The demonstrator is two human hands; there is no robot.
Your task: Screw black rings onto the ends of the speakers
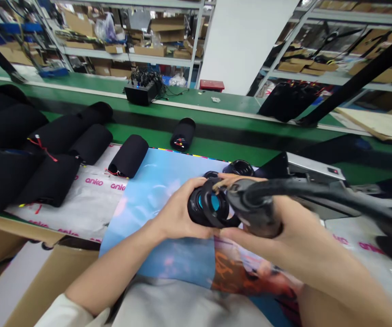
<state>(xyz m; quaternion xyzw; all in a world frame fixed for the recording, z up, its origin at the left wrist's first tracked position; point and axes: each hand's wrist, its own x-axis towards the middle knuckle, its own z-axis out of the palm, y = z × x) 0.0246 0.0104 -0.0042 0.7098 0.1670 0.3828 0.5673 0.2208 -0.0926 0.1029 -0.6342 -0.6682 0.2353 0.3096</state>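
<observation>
My left hand (pixel 182 211) is closed around a round black housing (pixel 196 206) with a blue-green disc inside, held above the printed sheet. A black ring (pixel 210 204) sits in front of the disc; I cannot tell whether it is attached. My right hand (pixel 284 222) is wrapped around a dark cylindrical tool (pixel 255 211) with a thick black cord (pixel 305 186) running off to the right. The tool's working end is hidden near the housing, and its exact kind is unclear. Behind the hands stands a black hollow round part (pixel 239 168).
Several black fabric-covered cylinders (pixel 94 143) with coloured wires lie on the left. One more cylinder (pixel 183 133) stands on the green bench behind. The blue printed sheet (pixel 155 181) covers the work surface. A silver-edged box (pixel 313 165) is at right, a black box with cables (pixel 143 91) behind.
</observation>
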